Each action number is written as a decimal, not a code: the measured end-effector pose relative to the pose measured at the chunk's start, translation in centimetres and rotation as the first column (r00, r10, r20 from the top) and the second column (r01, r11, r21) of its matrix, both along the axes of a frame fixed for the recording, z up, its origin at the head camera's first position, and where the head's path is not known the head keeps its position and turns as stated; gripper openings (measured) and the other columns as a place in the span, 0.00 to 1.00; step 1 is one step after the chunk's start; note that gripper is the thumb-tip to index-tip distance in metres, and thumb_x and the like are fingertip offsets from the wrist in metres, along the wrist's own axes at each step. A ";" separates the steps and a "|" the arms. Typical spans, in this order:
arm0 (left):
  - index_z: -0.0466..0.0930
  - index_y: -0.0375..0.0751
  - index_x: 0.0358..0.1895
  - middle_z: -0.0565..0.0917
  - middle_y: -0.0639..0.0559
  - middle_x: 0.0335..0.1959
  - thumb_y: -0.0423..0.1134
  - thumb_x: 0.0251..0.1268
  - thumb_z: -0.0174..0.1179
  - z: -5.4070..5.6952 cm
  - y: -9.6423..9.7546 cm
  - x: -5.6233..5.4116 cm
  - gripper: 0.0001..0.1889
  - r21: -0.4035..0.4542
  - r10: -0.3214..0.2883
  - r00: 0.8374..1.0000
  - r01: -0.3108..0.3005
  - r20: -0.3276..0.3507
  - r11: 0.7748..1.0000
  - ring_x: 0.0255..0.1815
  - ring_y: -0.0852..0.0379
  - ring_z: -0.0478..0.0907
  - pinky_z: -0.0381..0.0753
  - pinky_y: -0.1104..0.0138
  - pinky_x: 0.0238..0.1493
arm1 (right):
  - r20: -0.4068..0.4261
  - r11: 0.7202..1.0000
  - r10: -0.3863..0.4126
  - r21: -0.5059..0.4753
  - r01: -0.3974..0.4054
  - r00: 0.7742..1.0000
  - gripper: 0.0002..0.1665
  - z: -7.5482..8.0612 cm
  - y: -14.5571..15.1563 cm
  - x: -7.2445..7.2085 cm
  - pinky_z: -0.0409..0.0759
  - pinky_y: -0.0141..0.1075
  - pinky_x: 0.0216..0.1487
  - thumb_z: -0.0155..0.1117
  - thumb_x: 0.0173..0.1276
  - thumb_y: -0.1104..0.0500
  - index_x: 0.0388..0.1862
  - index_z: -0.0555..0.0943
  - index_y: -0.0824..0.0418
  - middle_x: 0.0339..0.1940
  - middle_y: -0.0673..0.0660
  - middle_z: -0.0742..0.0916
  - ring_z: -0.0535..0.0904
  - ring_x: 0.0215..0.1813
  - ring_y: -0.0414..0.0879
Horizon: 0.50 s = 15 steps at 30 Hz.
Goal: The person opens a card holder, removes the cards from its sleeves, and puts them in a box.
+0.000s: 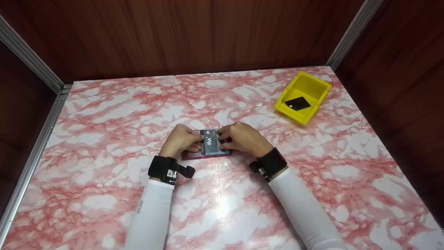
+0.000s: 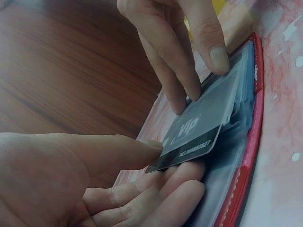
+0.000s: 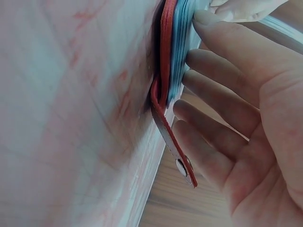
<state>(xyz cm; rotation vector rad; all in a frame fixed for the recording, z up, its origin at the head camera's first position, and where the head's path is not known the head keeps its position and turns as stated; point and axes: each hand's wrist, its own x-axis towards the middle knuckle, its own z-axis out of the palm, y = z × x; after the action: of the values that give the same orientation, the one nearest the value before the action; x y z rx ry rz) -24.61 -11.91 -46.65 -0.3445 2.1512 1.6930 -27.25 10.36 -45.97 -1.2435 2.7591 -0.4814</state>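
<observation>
A dark card marked "Vip" [image 1: 208,141] sits partly inside a clear sleeve of a red card holder [image 2: 258,71]; its numbered end sticks out. My left hand [image 1: 182,140] pinches that end, thumb above and fingers beneath, as the left wrist view shows. My right hand [image 1: 242,139] holds the sleeve's other end, with the thumb at one long edge and fingertips toward the opposite one. The card holder lies open on the table. In the right wrist view its stacked clear sleeves [image 3: 180,47] and red snap strap [image 3: 173,137] show beside my right fingers.
At the far right of the pink-and-white marbled table [image 1: 104,139] stands a yellow bin [image 1: 314,83]. A black card [image 1: 298,103] lies in it. Dark wood panels [image 1: 190,38] with metal edging enclose the table's back and sides.
</observation>
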 end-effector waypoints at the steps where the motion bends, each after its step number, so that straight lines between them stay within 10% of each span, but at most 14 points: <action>1: 0.76 0.28 0.39 0.83 0.39 0.31 0.33 0.54 0.64 0.0 0.0 0.0 0.13 0.004 0.007 1.000 -0.007 -0.001 1.000 0.22 0.54 0.83 0.86 0.61 0.32 | -0.002 1.000 0.001 0.001 -0.001 1.000 0.20 0.0 0.0 0.0 0.81 0.38 0.53 0.70 0.55 0.46 0.45 0.85 0.52 0.53 0.52 0.84 0.81 0.52 0.44; 15: 0.76 0.29 0.41 0.83 0.40 0.35 0.32 0.54 0.64 -0.4 0.1 -0.2 0.13 -0.006 0.006 1.000 -0.006 -0.026 1.000 0.22 0.55 0.83 0.86 0.63 0.31 | -0.017 0.997 0.072 -0.011 -0.072 0.997 0.16 0.1 -0.4 0.3 0.81 0.36 0.53 0.67 0.58 0.49 0.44 0.85 0.52 0.52 0.52 0.84 0.81 0.52 0.42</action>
<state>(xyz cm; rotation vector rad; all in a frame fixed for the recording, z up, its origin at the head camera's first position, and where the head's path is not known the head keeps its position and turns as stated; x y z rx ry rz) -24.79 -11.82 -47.09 -0.3326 2.1765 1.7029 -26.98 10.00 -45.89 -1.3508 2.7175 -0.4835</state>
